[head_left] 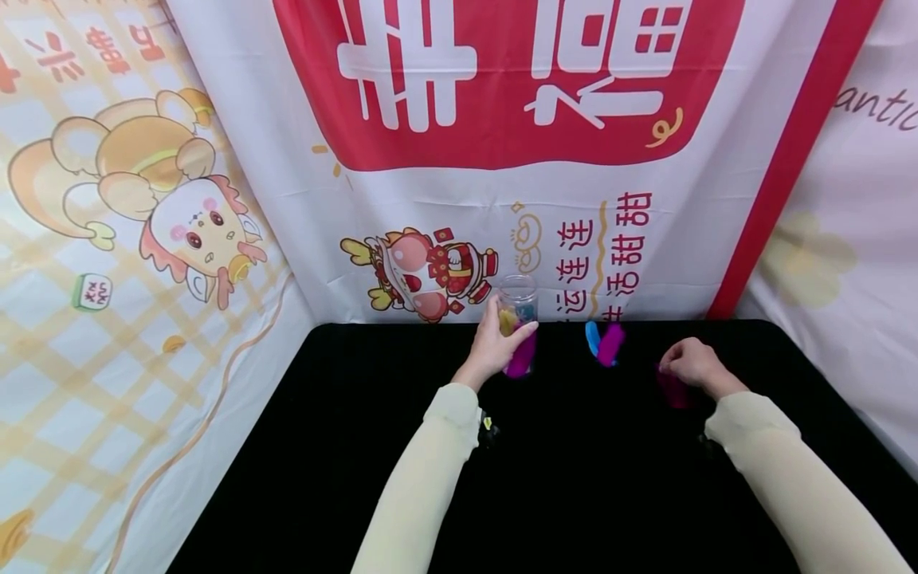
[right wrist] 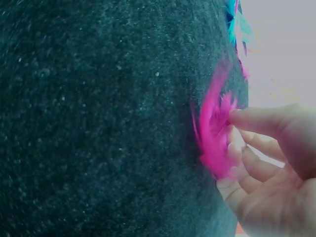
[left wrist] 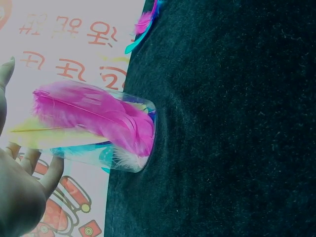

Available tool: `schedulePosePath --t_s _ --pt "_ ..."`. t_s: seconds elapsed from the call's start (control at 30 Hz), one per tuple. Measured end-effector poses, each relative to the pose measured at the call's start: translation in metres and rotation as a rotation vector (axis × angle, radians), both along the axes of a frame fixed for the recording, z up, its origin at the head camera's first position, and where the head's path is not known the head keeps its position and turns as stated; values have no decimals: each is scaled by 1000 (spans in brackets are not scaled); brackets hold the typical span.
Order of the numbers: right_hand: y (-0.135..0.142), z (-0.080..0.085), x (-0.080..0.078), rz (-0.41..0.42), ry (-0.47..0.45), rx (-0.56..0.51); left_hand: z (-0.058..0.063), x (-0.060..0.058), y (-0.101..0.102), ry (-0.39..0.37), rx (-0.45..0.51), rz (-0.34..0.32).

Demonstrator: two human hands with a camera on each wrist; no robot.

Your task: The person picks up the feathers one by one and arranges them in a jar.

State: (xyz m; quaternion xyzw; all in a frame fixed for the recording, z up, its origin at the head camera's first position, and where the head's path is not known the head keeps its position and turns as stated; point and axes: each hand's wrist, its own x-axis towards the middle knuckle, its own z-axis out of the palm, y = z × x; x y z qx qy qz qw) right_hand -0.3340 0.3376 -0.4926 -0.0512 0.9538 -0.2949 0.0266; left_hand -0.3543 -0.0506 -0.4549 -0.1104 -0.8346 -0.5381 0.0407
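Observation:
My left hand (head_left: 492,338) grips a clear plastic cup (head_left: 518,288) standing at the far edge of the black table. Magenta feathers (left wrist: 89,106), a yellow feather (left wrist: 54,134) and bits of blue and white fluff show through its wall. Off to the right, my right hand (head_left: 694,364) pinches a magenta feather (right wrist: 211,136) between thumb and fingers, close to the cloth. Between the two hands lie a loose blue feather (head_left: 592,338) and a magenta feather (head_left: 611,344), side by side near the back edge.
Black cloth covers the table (head_left: 545,478). Right behind it hangs a white and red printed curtain (head_left: 445,207), which nearly meets the cup. A patterned curtain (head_left: 129,319) stands on the left and a pale one (head_left: 825,319) on the right.

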Motion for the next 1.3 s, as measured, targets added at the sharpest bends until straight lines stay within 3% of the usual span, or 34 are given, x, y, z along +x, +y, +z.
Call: schedulePosePath --t_s 0.5,0.87,1.1,1.3 --pt "-1 7 6 17 7 -34 0 0 0 1 6 -9" --pt "-6 16 10 11 -38 -247 -1 0 -1 21 5 -10" --pt "-16 19 8 46 17 -349 -1 0 -2 9 6 -11" --pt "-29 31 12 48 59 -399 -1 0 -1 13 10 -12"
